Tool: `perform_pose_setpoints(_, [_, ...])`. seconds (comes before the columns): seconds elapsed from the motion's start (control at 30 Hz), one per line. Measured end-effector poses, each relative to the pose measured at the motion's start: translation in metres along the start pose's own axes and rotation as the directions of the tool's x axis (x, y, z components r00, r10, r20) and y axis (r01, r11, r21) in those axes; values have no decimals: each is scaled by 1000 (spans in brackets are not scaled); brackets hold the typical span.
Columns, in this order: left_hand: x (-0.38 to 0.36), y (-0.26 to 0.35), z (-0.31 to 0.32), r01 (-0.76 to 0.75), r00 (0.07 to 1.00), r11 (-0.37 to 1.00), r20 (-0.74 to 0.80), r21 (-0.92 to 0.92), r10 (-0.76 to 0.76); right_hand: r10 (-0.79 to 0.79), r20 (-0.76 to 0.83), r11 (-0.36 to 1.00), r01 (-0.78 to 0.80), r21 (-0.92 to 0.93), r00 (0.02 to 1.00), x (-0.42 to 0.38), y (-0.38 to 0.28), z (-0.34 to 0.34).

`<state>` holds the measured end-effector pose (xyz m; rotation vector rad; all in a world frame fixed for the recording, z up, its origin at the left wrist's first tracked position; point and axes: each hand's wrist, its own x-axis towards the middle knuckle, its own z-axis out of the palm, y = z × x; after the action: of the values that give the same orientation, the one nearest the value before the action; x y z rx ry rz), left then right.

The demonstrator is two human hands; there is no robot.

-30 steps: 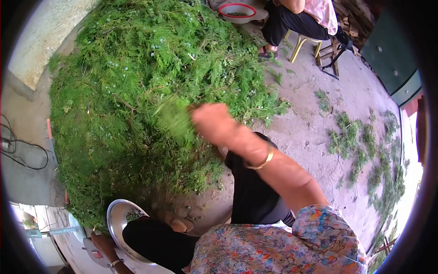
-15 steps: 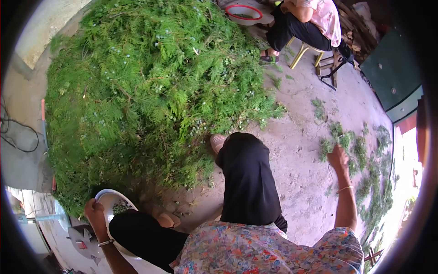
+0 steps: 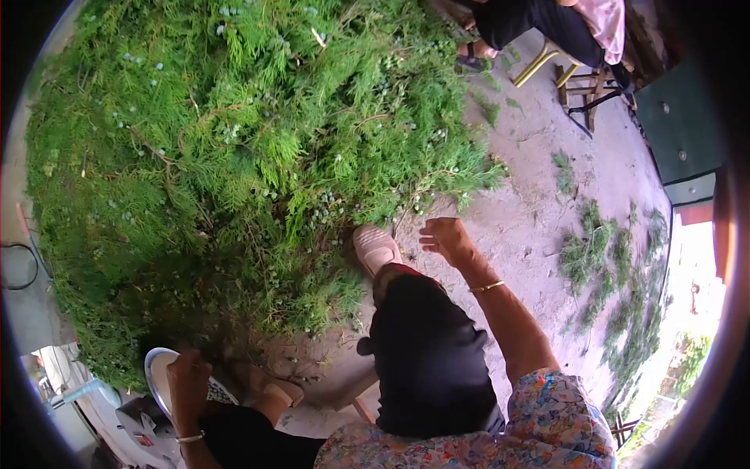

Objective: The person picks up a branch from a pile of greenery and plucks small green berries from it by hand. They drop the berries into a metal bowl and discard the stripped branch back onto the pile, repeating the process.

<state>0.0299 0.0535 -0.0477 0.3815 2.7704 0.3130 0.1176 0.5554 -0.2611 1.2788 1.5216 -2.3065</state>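
My left hand (image 3: 190, 383) is closed above a white bowl (image 3: 156, 374) at the lower left; whatever its fingers may hold is hidden. The hand and my knee cover most of the bowl's inside. My right hand (image 3: 447, 239) is in the air over the floor, just right of my pink shoe, its fingers stretched out and nothing visible in them. It is close to the near right edge of a large pile of green conifer branches (image 3: 258, 148), which bear small pale blue-green cones.
Loose sprigs (image 3: 590, 250) lie on the concrete floor (image 3: 523, 187) at the right. Another person (image 3: 539, 27) sits on a yellow-legged stool at the upper right, near a green cabinet (image 3: 680, 121). A dark cable (image 3: 19, 266) is at the far left.
My right hand has moved left from the loose sprigs towards the big pile. My left hand has come from beside the bowl's rim to above it. The view has shifted downward.
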Motion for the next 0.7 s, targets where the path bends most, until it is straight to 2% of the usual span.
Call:
perform_pose_setpoints(0.03, [1,-5,5,8,1000,1000,12,3,-8,-16,46,971,4,239,999,16,6,0])
perform_pose_setpoints(0.07, [1,-11,9,-8,999,999,53,49,5,0,46,971,-12,240,999,31,14,-1])
perform_pose_setpoints(0.13, [6,-14,12,-19,994,995,107,98,9,-38,-160,931,93,354,986,51,14,8])
perform_pose_setpoints(0.17, [6,-10,11,49,992,998,114,42,-54,60,-288,930,52,365,956,59,9,13])
perform_pose_setpoints(0.2, [7,-5,11,119,985,993,124,-13,-117,76,-289,931,36,364,954,68,14,13])
perform_pose_setpoints(0.27, [8,-1,10,124,987,992,111,-24,-120,9,-275,984,40,172,961,82,27,5])
perform_pose_setpoints(0.33, [9,0,10,119,989,992,87,-34,-116,65,-239,992,-37,118,969,85,32,13])
perform_pose_setpoints(0.4, [11,2,9,199,975,979,107,-38,-194,89,-88,973,-106,-206,992,82,35,29])
perform_pose_setpoints(0.43, [15,4,9,195,976,980,110,-35,-190,193,-155,981,-194,8,969,97,45,28])
perform_pose_setpoints(0.47, [17,7,8,131,987,991,91,9,-131,195,-158,981,-195,13,968,105,49,27])
perform_pose_setpoints(0.53, [23,11,7,64,995,996,76,56,-68,194,-140,970,-169,174,971,114,51,25])
perform_pose_setpoints(0.57, [25,12,6,-69,997,995,50,73,65,196,-143,969,-170,178,970,109,45,31])
perform_pose_setpoints(0.6, [25,13,5,-199,980,976,24,90,197,122,-179,983,-94,157,976,103,37,38])
perform_pose_setpoints(0.63, [21,13,6,-202,979,976,17,85,201,39,-212,991,-11,130,976,96,24,44])
perform_pose_setpoints(0.67, [15,12,9,-63,998,996,30,68,61,23,-213,992,4,126,977,86,9,48])
perform_pose_setpoints(0.7, [11,13,9,75,996,996,43,53,-78,-122,-176,991,130,39,977,74,-5,54])
